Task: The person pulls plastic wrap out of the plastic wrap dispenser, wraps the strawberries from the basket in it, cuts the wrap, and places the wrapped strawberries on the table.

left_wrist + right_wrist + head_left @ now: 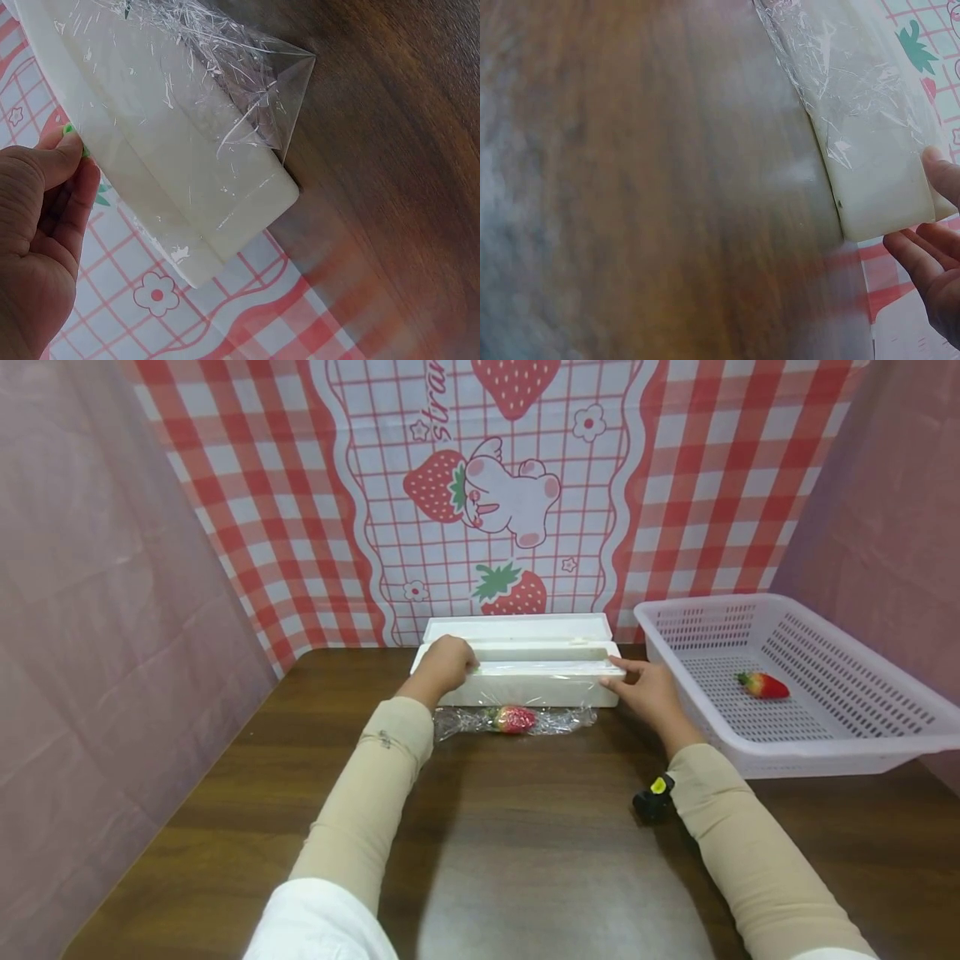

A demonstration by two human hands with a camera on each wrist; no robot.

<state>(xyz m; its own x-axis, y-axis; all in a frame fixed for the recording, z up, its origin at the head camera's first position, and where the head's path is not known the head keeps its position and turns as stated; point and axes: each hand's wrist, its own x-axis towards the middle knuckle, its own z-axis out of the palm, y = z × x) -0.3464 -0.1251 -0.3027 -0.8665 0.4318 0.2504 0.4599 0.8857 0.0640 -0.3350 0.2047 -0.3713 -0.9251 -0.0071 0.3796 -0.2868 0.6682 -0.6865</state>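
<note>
A long white box with its lid raised stands at the table's back. Clear film drapes over its front in the left wrist view. My left hand pinches a small green piece at the box's edge between thumb and fingers. With thumb and fingertips, my right hand grips the right end of the box. In front of the box lies a red strawberry under crinkled film.
On the right stands a white perforated basket with one strawberry inside. A black and yellow device is at the right wrist. A red-and-white patterned cloth hangs behind the brown table, with pink curtains at the sides.
</note>
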